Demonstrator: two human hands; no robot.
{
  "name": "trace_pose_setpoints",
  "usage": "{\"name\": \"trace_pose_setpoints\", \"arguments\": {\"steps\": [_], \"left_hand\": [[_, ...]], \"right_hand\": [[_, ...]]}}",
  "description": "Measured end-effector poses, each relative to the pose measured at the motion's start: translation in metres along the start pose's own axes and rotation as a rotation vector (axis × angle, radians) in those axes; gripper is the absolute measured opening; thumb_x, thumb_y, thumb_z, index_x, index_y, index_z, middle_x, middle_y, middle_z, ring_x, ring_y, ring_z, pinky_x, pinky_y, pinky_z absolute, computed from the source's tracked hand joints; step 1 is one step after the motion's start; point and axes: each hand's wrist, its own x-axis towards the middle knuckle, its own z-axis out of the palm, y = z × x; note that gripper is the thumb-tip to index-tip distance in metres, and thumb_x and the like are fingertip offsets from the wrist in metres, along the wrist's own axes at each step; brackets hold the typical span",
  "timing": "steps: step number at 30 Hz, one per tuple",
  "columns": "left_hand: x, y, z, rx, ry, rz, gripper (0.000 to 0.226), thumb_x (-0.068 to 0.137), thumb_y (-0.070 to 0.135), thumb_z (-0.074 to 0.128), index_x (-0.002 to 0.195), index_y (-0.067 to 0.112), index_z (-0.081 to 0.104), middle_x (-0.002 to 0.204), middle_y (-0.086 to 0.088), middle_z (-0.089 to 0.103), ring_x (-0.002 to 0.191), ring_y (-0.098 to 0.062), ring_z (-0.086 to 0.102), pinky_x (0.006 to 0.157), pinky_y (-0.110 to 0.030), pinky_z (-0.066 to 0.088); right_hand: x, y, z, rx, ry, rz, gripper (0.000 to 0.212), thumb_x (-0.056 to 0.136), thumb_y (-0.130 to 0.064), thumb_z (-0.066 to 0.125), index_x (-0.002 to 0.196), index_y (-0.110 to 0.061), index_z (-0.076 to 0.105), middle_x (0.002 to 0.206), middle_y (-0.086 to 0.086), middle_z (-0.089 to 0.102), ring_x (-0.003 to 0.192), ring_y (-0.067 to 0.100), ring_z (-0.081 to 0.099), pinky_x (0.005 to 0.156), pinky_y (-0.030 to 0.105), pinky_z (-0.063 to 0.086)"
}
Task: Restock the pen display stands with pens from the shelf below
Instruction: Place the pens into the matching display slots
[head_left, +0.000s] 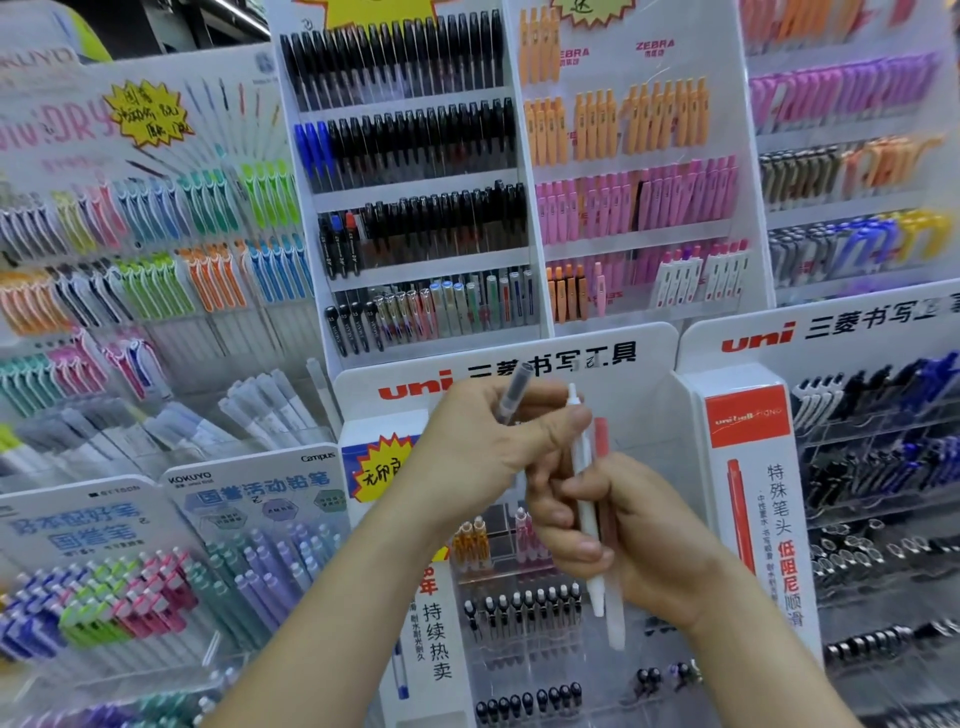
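Sorting mid-restock: pinching a grey pen (516, 391) in the left hand (480, 447), gripping white pens (583, 467) in the right hand (631, 538), before the uni stand (655, 364). Next, likely: finding its slot.

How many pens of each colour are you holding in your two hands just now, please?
Grey pen, left hand: 1
White pen, right hand: 1
Coral-topped pen, right hand: 1
Total: 3
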Motion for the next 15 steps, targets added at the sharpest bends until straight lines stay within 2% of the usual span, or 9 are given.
{"name": "trace_pose_setpoints", "arguments": {"steps": [4, 6, 10, 12, 15], "left_hand": [[0.000, -0.001, -0.004, -0.076, -0.016, -0.031, 0.020, 0.080, 0.009, 0.073, 0.097, 0.000, 0.069, 0.053, 0.004, 0.062, 0.042, -0.012, 0.047, 0.052, -0.022, 0.046], [-0.001, -0.001, -0.005, -0.107, -0.020, -0.027, 0.017, 0.082, 0.005, 0.071, 0.097, -0.003, 0.069, 0.051, 0.003, 0.060, 0.041, -0.012, 0.046, 0.046, -0.018, 0.042], [-0.005, -0.001, -0.006, -0.159, -0.028, -0.047, 0.018, 0.088, 0.006, 0.063, 0.104, -0.001, 0.067, 0.049, 0.005, 0.060, 0.041, -0.006, 0.043, 0.043, -0.011, 0.037], [-0.005, -0.002, -0.006, -0.129, -0.003, -0.041, 0.017, 0.092, 0.010, 0.060, 0.106, 0.006, 0.068, 0.060, 0.005, 0.067, 0.044, -0.006, 0.041, 0.044, -0.014, 0.033], [-0.002, -0.005, -0.010, -0.215, 0.123, -0.013, 0.018, 0.095, 0.008, 0.051, 0.098, 0.013, 0.069, 0.082, -0.004, 0.073, 0.047, -0.008, 0.031, 0.041, -0.017, 0.023]], "right_hand": [[0.000, 0.004, 0.002, -0.039, -0.008, 0.015, 0.017, 0.074, -0.009, 0.052, 0.086, -0.007, 0.063, 0.068, 0.006, 0.044, 0.048, 0.011, 0.040, 0.041, 0.019, 0.027], [-0.001, 0.005, 0.004, -0.020, -0.014, 0.012, 0.019, 0.075, -0.010, 0.052, 0.089, -0.006, 0.064, 0.070, 0.007, 0.045, 0.052, 0.013, 0.044, 0.044, 0.021, 0.031], [-0.004, 0.004, 0.007, -0.026, 0.026, 0.011, 0.023, 0.085, -0.022, 0.050, 0.094, -0.008, 0.067, 0.070, 0.007, 0.047, 0.052, 0.016, 0.049, 0.043, 0.022, 0.039], [-0.005, 0.005, 0.010, -0.038, 0.052, 0.005, 0.029, 0.088, -0.031, 0.053, 0.097, -0.008, 0.068, 0.070, 0.008, 0.048, 0.051, 0.017, 0.050, 0.042, 0.023, 0.040], [-0.007, 0.005, 0.009, -0.179, 0.217, -0.083, 0.037, 0.080, -0.042, 0.058, 0.094, -0.011, 0.073, 0.074, 0.009, 0.054, 0.063, 0.021, 0.057, 0.057, 0.030, 0.050]]}}
